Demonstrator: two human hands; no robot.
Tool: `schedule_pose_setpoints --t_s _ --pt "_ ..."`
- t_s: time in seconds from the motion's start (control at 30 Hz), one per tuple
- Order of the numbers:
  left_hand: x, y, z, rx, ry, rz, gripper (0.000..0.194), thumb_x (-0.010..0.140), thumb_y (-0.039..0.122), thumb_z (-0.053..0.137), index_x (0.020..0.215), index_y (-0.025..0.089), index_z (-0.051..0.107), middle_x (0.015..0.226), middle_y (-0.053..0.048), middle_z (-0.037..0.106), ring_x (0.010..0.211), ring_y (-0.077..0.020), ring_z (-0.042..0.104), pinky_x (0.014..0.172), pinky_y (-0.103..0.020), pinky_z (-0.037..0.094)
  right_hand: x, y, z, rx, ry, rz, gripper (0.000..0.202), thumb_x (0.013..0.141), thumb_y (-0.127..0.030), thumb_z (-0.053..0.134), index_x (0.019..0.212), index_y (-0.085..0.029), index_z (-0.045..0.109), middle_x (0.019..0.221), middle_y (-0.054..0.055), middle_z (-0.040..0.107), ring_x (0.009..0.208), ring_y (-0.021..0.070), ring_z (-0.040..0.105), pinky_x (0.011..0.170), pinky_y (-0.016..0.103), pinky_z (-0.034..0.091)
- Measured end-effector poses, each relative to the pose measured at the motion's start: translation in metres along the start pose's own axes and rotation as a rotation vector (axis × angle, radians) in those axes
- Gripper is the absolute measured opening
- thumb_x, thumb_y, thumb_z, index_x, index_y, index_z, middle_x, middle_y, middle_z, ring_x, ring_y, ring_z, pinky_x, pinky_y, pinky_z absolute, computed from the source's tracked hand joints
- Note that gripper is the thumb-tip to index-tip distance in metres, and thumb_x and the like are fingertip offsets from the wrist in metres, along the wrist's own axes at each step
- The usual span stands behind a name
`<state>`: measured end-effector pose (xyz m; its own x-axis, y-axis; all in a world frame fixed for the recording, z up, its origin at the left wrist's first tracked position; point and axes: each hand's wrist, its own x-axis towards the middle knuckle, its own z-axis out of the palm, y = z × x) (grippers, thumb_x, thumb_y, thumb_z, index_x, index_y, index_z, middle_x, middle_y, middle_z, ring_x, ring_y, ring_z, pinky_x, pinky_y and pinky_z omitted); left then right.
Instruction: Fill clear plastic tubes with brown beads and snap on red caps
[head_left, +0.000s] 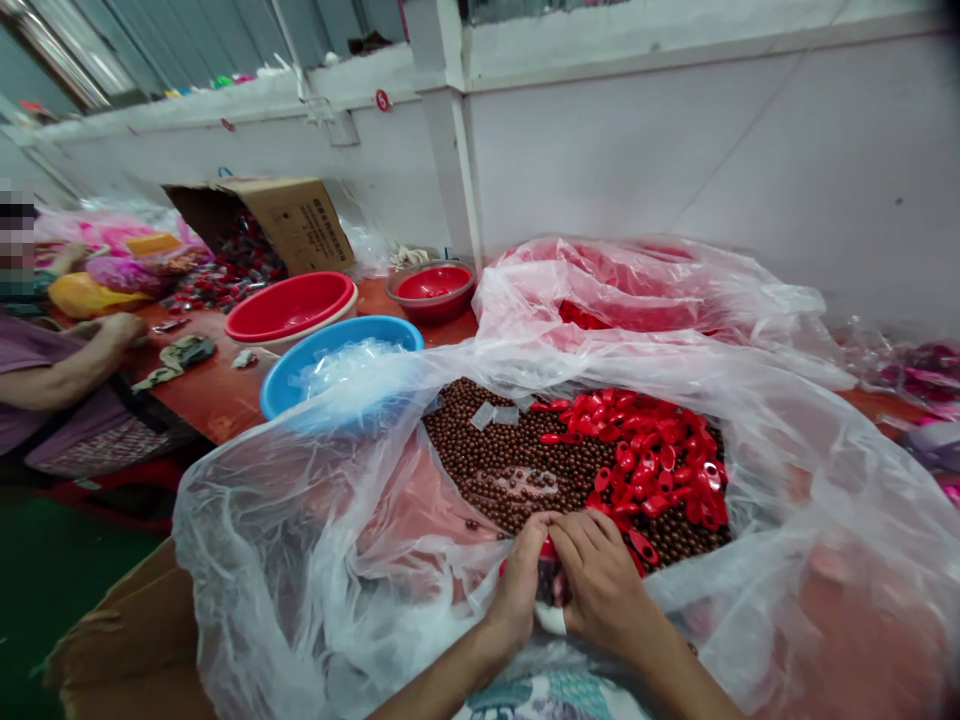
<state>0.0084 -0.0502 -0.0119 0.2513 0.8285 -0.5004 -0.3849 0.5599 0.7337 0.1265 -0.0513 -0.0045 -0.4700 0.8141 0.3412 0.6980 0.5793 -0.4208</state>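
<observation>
My left hand and my right hand are closed together at the near edge of a plastic-lined pile. Between them they grip a small red-capped container with a dark body, mostly covered by the fingers. Something white shows just below it, its kind unclear. Past my fingers lie many brown beads on the clear plastic sheet. A heap of glossy red plastic pieces, each with an oval opening, rests on the beads' right side. Two clear plastic pieces lie on the beads.
Left of the sheet stand a blue basin of clear pieces, a red basin and a smaller basin. Behind is a cardboard box spilling red-and-dark items. A bagged red heap lies by the wall. Another person's arm is at far left.
</observation>
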Motion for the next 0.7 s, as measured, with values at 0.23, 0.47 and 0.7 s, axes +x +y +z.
schedule_pose_setpoints --t_s 0.23,0.47,0.7 --pt "0.034 0.049 -0.033 0.833 -0.008 0.354 0.036 0.085 0.04 0.035 0.092 0.018 0.063 0.081 -0.003 0.061 0.075 -0.0158 0.055 0.072 -0.027 0.043 -0.011 0.004 0.011 0.008 0.062 0.071 0.058 0.066 -0.038 0.064 0.117 -0.015 0.048 0.11 0.013 0.057 0.103 0.0293 0.049 0.094 0.046 0.03" --pt "0.107 0.13 -0.076 1.464 0.512 0.634 0.033 0.079 0.023 0.052 0.111 0.017 0.059 0.102 -0.011 0.057 0.1 -0.0234 0.049 0.091 -0.035 0.034 -0.014 0.0 0.016 0.048 -0.2 0.056 0.076 0.064 -0.053 0.066 0.13 -0.023 0.043 0.118 0.011 0.055 0.108 0.0301 0.048 0.097 0.046 0.03" --pt "0.088 0.122 -0.089 1.528 0.26 0.626 0.035 0.071 0.016 0.062 0.105 0.023 0.063 0.095 -0.004 0.057 0.092 -0.0198 0.05 0.085 -0.03 0.036 0.0 0.035 -0.01 -0.055 -0.172 0.201 0.034 0.086 -0.024 0.045 0.118 -0.021 0.056 0.118 0.012 0.055 0.106 0.0248 0.05 0.091 0.039 0.04"
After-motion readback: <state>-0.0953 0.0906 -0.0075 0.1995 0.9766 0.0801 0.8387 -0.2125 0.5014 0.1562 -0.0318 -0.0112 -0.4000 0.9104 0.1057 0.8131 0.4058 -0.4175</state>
